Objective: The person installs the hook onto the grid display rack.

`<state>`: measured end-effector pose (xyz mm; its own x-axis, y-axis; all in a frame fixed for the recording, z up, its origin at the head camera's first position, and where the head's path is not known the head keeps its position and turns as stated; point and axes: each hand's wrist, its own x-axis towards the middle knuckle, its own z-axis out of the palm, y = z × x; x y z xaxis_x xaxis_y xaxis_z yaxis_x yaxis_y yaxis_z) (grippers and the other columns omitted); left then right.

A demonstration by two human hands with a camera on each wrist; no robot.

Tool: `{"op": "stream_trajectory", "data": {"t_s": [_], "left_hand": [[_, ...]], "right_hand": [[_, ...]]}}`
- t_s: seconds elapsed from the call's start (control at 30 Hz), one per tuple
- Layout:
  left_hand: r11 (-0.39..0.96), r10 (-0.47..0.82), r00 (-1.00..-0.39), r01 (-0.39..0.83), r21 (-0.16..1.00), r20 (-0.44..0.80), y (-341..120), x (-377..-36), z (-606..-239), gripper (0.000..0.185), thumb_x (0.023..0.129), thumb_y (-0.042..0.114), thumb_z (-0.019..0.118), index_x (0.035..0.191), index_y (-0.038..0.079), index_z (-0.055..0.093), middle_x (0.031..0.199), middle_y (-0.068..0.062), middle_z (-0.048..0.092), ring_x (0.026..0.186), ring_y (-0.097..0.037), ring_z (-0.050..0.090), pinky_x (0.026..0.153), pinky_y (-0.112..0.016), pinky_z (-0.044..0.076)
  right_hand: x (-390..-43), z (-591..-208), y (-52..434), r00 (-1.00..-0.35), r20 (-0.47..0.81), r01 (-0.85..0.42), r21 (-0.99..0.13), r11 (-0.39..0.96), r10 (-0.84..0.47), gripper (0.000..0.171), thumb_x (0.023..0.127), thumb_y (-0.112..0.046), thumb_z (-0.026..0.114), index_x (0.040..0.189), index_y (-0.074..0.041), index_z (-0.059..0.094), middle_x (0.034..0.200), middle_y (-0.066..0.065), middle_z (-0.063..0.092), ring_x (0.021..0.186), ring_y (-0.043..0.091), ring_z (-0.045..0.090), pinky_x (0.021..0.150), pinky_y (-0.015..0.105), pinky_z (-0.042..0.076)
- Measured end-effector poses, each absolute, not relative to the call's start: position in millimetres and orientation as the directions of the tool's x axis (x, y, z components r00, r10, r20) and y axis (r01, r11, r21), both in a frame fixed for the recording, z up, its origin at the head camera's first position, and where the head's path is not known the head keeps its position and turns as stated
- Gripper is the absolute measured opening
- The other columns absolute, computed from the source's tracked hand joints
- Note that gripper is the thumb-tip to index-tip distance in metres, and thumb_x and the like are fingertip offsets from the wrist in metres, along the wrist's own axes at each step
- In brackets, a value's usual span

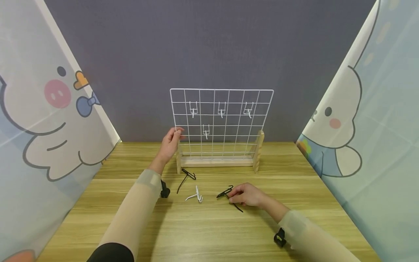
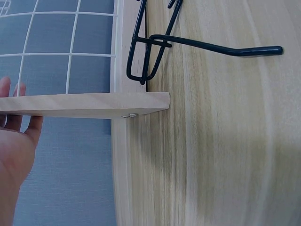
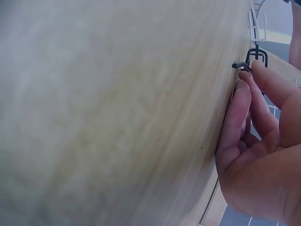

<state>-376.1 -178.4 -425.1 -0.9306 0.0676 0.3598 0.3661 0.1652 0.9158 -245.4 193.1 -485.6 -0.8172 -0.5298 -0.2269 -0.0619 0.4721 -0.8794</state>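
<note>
A white wire grid [image 1: 229, 109] stands upright in a wooden stand [image 1: 217, 162] at the back of the table, with several white hooks [image 1: 221, 109] hung on it. My left hand [image 1: 176, 134] grips the grid's left edge just above the stand's left post [image 2: 84, 104]. My right hand [image 1: 231, 196] lies on the table in front of the stand, its fingertips [image 3: 244, 89] pinching a black hook [image 1: 225, 192] that lies on the wood. In the right wrist view that black hook [image 3: 254, 59] shows at my fingertips. A second black hook [image 1: 186, 177] and a loose white hook [image 1: 196, 197] lie between my hands.
The wooden table [image 1: 209, 233] is closed in by a grey back wall [image 1: 209, 43] and cartoon-printed curtains at left [image 1: 49, 109] and right [image 1: 376, 127]. In the left wrist view the second black hook [image 2: 155, 47] lies close to the stand's base.
</note>
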Motion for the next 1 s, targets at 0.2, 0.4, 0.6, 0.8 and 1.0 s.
{"op": "stream_trajectory", "data": {"t_s": [0.2,0.4,0.6,0.8,1.0], "left_hand": [[0.154,0.071,-0.932,0.362,0.919,0.355,-178.1,-374.2,-424.3,0.044,0.121,0.035,0.044,0.145,0.001,0.056,0.153,-0.033,0.055,0.143,-0.052,0.057,0.117,-0.060,0.041],[0.160,0.067,-0.931,0.364,0.917,0.358,-178.1,-374.7,-424.5,0.041,0.120,0.035,0.046,0.143,0.002,0.057,0.153,-0.027,0.057,0.141,-0.050,0.060,0.124,-0.063,0.039],[0.180,0.064,-0.933,0.359,0.916,0.354,-179.0,-372.7,-423.8,0.041,0.121,0.037,0.044,0.142,0.006,0.058,0.147,-0.027,0.059,0.141,-0.049,0.060,0.118,-0.062,0.042],[0.190,0.063,-0.934,0.356,0.915,0.351,-179.2,-372.0,-424.0,0.042,0.120,0.038,0.044,0.142,0.006,0.058,0.145,-0.033,0.058,0.141,-0.047,0.061,0.104,-0.054,0.045],[0.182,0.067,-0.933,0.359,0.915,0.353,-177.5,-372.1,-423.1,0.041,0.121,0.037,0.044,0.143,0.005,0.057,0.141,-0.033,0.058,0.142,-0.050,0.059,0.108,-0.053,0.044]], "right_hand": [[-243.5,-484.8,191.8,-0.818,-0.223,-0.047,-0.893,0.447,-0.530,0.026,0.103,-0.013,0.077,0.122,0.004,0.078,0.098,0.006,0.078,0.070,0.010,0.055,0.062,0.024,0.048],[-243.7,-484.1,192.1,-0.840,-0.244,-0.032,-0.870,0.493,-0.485,0.025,0.103,-0.018,0.077,0.123,-0.003,0.080,0.083,-0.001,0.069,0.072,0.012,0.057,0.064,0.027,0.051],[-244.7,-484.0,192.3,-0.843,-0.256,-0.005,-0.875,0.484,-0.473,0.023,0.103,-0.018,0.077,0.121,-0.004,0.080,0.081,-0.002,0.066,0.072,0.013,0.057,0.065,0.028,0.051],[-243.7,-480.6,193.1,-0.847,-0.256,0.043,-0.906,0.420,-0.465,0.026,0.104,-0.015,0.075,0.124,0.002,0.077,0.086,0.001,0.068,0.072,0.013,0.055,0.062,0.026,0.047],[-245.9,-480.2,196.4,-0.860,-0.260,0.095,-0.927,0.362,-0.440,0.030,0.106,-0.016,0.074,0.127,0.005,0.072,0.087,0.000,0.067,0.071,0.011,0.053,0.058,0.023,0.040]]}}
